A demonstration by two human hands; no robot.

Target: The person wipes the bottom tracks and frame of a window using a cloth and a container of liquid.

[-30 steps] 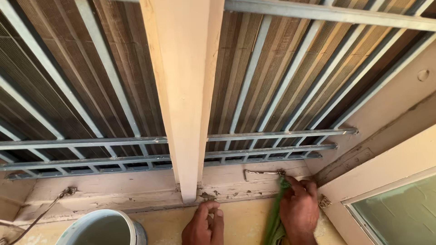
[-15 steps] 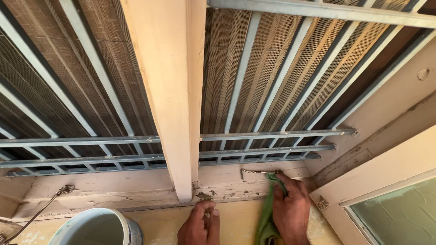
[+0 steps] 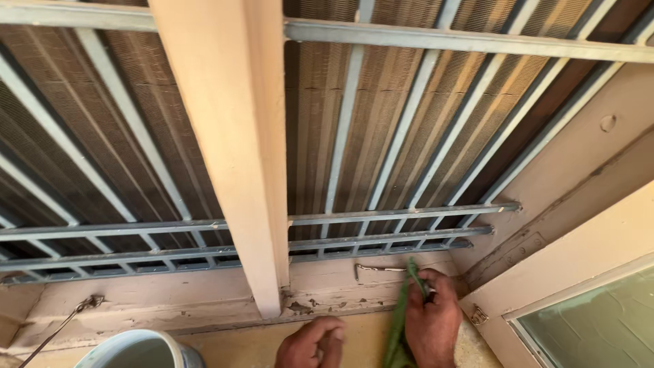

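Pale bucket (image 3: 139, 349) at my 7 o'clock, peach post (image 3: 231, 150) at 12, my left hand (image 3: 311, 346) loosely curled on the sill (image 3: 170, 300), holding nothing, my right hand (image 3: 432, 322) at 5, clenched around green cloth (image 3: 402, 320), pressed against sill beside metal hook (image 3: 378, 270), grey window bars (image 3: 402, 211) above.

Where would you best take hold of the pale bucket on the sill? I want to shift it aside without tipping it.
Take the bucket by its rim, coming from above. It stands upright with its mouth open to the camera, and no handle shows. Only its upper part is in view, at the bottom edge, left of the left hand. A grip pinching over the near rim wall seems soundest.
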